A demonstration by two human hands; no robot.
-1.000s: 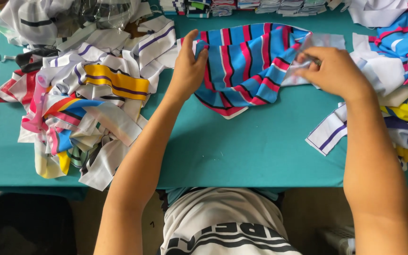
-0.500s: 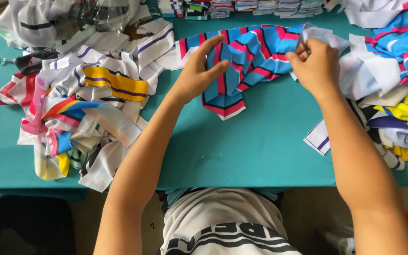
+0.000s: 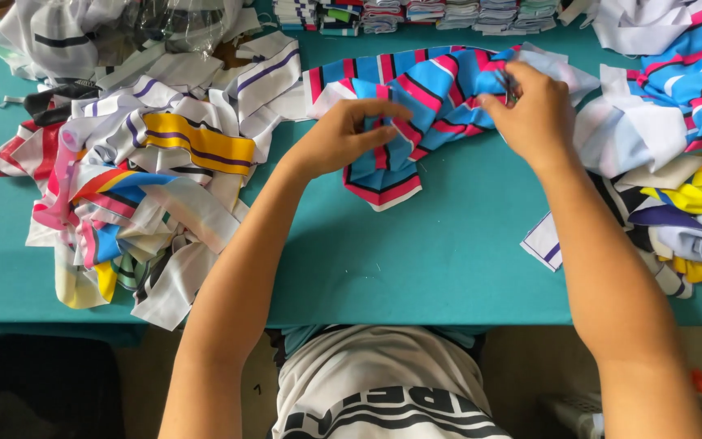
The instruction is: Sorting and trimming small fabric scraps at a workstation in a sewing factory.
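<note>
A blue fabric piece with pink, white and dark stripes [image 3: 428, 89] lies bunched on the teal table [image 3: 416, 260] at the far middle. My left hand [image 3: 343, 134] pinches a fold of it near its lower left end. My right hand [image 3: 534, 110] grips the right part of the same piece, and a small dark tool [image 3: 504, 81] shows between its fingers; what it is stays unclear.
A heap of striped fabric strips [image 3: 132, 179] covers the table's left side. Another pile of coloured cloth [image 3: 676, 146] fills the right side. Folded stacks [image 3: 416, 12] line the far edge. A white cloth bundle [image 3: 67, 32] sits at the far left.
Both hands have gathered the blue striped piece toward the far edge and bunched it. My right hand moved left onto it; my left hand now pinches a fold.
</note>
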